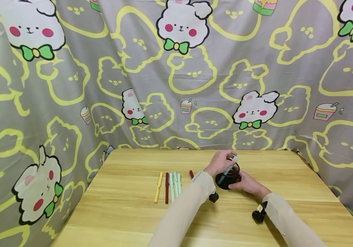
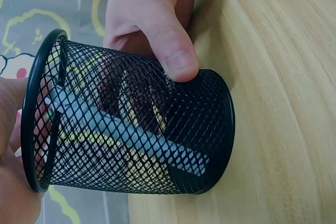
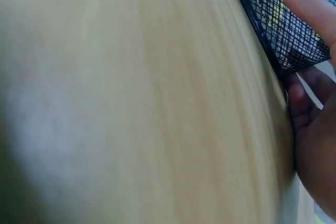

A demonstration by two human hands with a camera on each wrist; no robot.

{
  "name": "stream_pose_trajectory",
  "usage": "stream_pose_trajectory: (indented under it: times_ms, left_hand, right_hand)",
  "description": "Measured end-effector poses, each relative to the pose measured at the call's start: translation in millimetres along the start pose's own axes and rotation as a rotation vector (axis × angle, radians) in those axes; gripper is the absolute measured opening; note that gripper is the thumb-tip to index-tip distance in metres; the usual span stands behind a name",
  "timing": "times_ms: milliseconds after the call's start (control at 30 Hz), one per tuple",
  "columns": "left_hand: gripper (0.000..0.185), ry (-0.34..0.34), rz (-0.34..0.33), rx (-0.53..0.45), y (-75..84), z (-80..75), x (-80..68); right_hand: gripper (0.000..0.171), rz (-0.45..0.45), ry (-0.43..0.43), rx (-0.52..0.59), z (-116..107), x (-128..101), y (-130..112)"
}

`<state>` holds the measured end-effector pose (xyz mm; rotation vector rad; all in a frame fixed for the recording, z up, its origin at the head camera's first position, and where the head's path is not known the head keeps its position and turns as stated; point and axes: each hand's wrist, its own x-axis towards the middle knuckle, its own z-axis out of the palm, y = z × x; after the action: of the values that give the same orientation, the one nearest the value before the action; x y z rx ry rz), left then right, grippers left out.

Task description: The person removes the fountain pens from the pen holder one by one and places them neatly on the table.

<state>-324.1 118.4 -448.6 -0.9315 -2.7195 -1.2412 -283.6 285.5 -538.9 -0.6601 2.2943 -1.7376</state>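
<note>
A black mesh pen holder stands over the right half of the table. My right hand grips its side low down, the thumb pressed on the mesh in the left wrist view. A light blue pen slants inside the holder, its lower end near the base. At the rim, my left hand pinches the upper end of this pen, fingers partly hidden by the holder's edge. Through the right wrist view, the holder's mesh shows between the right hand's fingers.
Left of the holder lie a yellow pen, a dark red pen and several light green pens side by side. Another dark red pen is partly covered by the left sleeve. A patterned curtain hangs behind the wooden table.
</note>
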Motion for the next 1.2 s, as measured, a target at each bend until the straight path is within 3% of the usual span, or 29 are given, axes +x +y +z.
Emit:
stream_pose_trajectory:
  times_ms: [300,600,900,1200]
  left_hand:
    - [0.029,0.016,-0.032,-0.027,-4.5,-6.7,-3.0]
    - [0.026,0.022,-0.001,-0.068,-8.4,-17.8,-10.3]
    - [0.025,0.001,0.009,-0.083,-3.1,-22.8,-17.2]
    - [0.023,0.077,0.051,-0.168,5.4,-32.7,-20.0]
  right_hand:
    - [0.068,-0.027,-0.005,0.027,1.8,2.4,2.5]
    - [0.076,-0.071,-0.004,0.019,2.4,2.9,3.3]
    - [0.073,-0.036,-0.010,0.010,0.9,2.3,0.5]
    - [0.077,-0.023,-0.020,0.034,0.1,2.4,-1.1]
